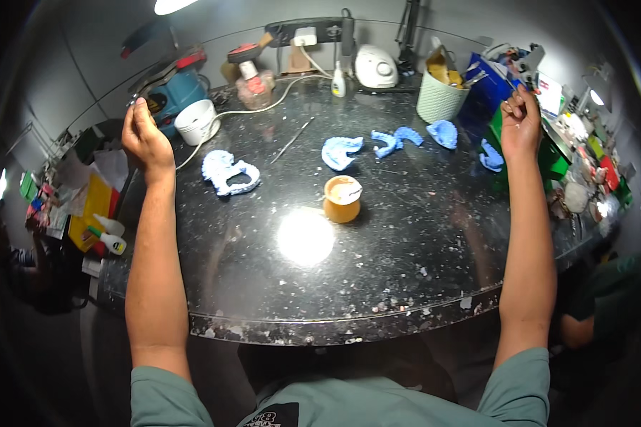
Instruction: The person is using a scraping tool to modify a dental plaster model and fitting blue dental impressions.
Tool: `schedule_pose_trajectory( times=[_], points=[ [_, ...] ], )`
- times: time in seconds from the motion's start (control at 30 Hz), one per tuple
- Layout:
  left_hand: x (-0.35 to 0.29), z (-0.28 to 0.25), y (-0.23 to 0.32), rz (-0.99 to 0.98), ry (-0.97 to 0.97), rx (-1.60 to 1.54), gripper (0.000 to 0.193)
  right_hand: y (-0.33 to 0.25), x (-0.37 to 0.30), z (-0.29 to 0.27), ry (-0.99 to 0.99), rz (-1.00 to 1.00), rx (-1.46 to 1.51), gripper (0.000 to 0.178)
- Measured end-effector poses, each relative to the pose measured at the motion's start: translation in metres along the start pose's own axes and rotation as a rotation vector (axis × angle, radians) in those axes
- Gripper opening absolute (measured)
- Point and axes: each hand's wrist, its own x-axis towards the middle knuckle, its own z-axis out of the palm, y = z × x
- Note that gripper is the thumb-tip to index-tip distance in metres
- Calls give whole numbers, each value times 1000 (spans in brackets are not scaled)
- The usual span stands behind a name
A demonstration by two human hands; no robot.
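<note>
Both my arms are raised over the two sides of a black worktop. My left hand (pixel 148 139) is closed in a pinch near a white cup (pixel 196 122); what its fingertips hold is too small to make out. My right hand (pixel 521 124) has its fingers curled together by a green box (pixel 553 158); anything in it is unclear. Between them lie blue dental models (pixel 342 152), several in all, one a ring-like piece (pixel 229 174) at the left. A small orange-brown pot (pixel 341 206) with white matter on its rim stands mid-table. Neither hand touches these.
A thin metal tool (pixel 292 140) lies behind the models. Along the back stand a blue machine (pixel 181 96), a white bottle (pixel 338 82), a white rounded device (pixel 376 67) and a pale ribbed bin (pixel 440 98). A white cable (pixel 263 107) crosses the back left. Another person's sleeve (pixel 612 299) shows at right.
</note>
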Motion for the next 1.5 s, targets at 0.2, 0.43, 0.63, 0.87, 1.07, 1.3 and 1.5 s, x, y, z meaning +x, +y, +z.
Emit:
schedule_pose_trajectory(
  times=[0.2, 0.43, 0.63, 0.87, 1.07, 1.3, 1.5],
  points=[
    [23, -26, -21, -116, 142, -11, 42, 30, -26, 27, -85, 0, -162, 18],
    [1, -25, -43, -27, -324, 281, 35, 79, -72, 50, -384, -209, -717, 11],
    [-11, -11, 9, -94, -903, 526, 20, 70, -86, 62, -460, -166, -856, 31],
    [-40, 1, 52, 9, -1439, 570, 50, 72, -84, 59, -482, -160, -976, 38],
    [-58, 5, 53, 149, -1428, 703, 31, 71, -88, 68, -493, -124, -935, 35],
    [-68, 24, 56, -109, -1161, 135, 22, 64, -100, 83, -502, -127, -774, 20],
    [-118, 41, 99, -950, -919, -705, 23, 47, -141, 129, -590, -22, -554, 25]
  ],
)
